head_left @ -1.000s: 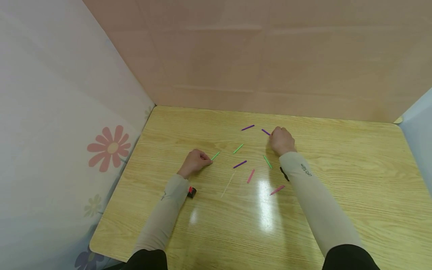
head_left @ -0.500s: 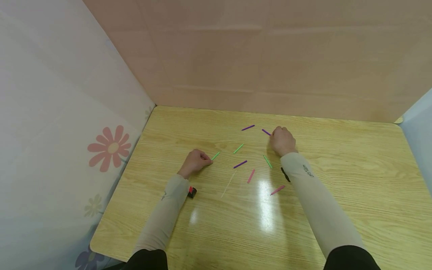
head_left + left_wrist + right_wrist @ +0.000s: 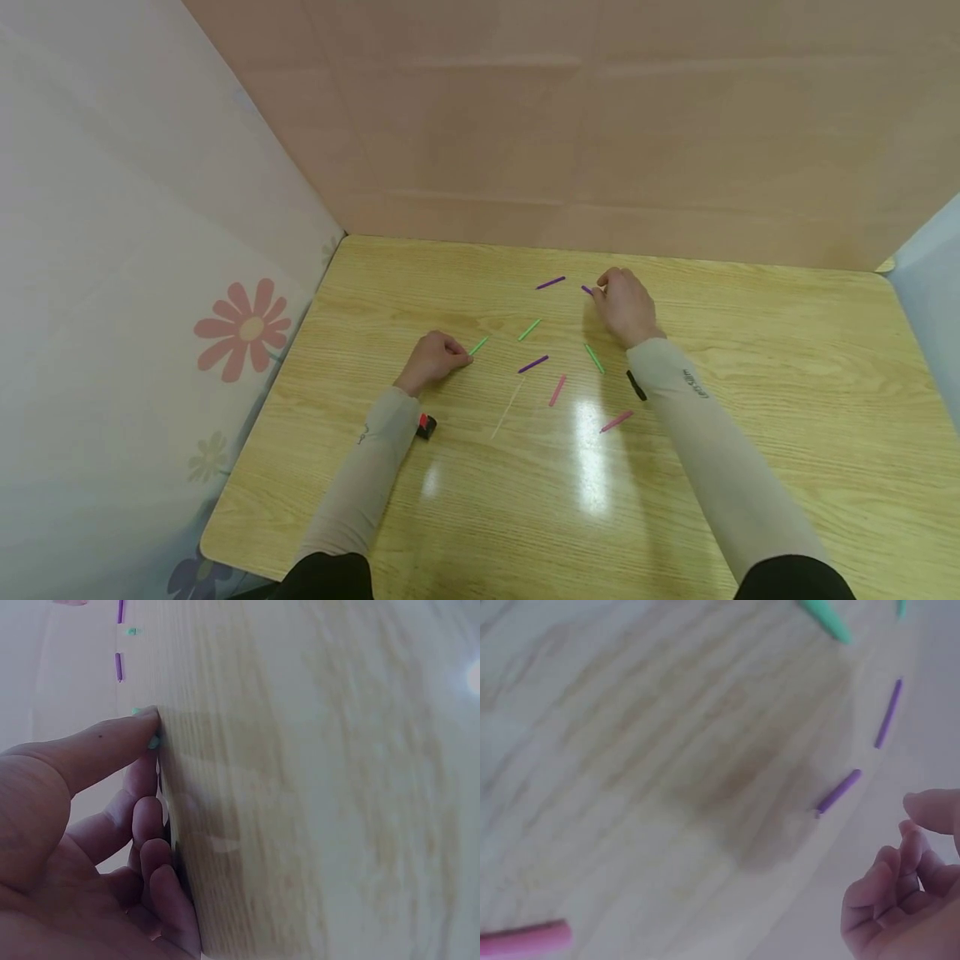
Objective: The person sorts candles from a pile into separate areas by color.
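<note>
My left hand (image 3: 435, 361) rests low at the table's left-centre, pinching the near end of a short green stick (image 3: 480, 345) between thumb and forefinger. In the left wrist view, only bits of green show around the fingertips. My right hand (image 3: 626, 307) hovers at the back, just right of a short purple stick (image 3: 587, 290) and overlapping its right end in the head view. In the right wrist view that purple stick (image 3: 838, 793) lies on the table apart from the fingers, which are loosely bent with nothing between them.
On the wooden table (image 3: 750, 375) lie other sticks: purple (image 3: 551, 283) and purple (image 3: 533, 364), green (image 3: 529, 330) and green (image 3: 594, 358), pink (image 3: 557, 391) and pink (image 3: 617, 422). A thin pale strip (image 3: 507, 408) lies nearby. Brown sheeting (image 3: 600, 150) stands behind.
My right hand has let go of the purple stick, its fingers loosening and lifting slightly up and away. The left hand has stayed still on the green stick.
</note>
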`<action>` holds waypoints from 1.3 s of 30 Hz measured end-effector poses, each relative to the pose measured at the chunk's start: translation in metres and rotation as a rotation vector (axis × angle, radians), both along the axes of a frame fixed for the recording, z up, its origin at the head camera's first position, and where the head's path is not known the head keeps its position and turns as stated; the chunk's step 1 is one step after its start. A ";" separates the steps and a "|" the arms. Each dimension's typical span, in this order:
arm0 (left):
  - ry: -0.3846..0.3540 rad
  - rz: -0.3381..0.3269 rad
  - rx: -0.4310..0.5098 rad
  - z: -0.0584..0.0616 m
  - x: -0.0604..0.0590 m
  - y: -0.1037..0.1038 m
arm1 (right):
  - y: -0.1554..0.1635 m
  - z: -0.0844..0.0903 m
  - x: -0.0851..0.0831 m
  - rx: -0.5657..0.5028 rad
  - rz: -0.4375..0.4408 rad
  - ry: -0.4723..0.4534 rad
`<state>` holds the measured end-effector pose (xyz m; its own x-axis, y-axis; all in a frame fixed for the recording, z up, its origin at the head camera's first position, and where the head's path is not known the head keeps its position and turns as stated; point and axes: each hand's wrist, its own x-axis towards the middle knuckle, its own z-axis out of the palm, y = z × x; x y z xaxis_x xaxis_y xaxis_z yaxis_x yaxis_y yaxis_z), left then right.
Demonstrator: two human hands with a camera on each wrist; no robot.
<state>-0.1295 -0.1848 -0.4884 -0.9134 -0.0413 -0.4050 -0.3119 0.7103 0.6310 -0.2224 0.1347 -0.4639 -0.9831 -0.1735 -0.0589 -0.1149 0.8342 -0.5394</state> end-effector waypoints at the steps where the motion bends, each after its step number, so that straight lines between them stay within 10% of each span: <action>1: -0.004 0.001 0.003 0.000 0.000 0.000 | -0.001 0.002 0.000 -0.006 0.005 0.001; 39: -0.017 -0.006 0.026 0.001 0.000 -0.002 | -0.029 -0.003 0.032 -0.229 0.437 -0.005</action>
<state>-0.1299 -0.1866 -0.4877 -0.9064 -0.0248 -0.4216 -0.3184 0.6959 0.6437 -0.1899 0.1057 -0.4673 -0.8155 -0.5783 0.0242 -0.4242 0.5687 -0.7048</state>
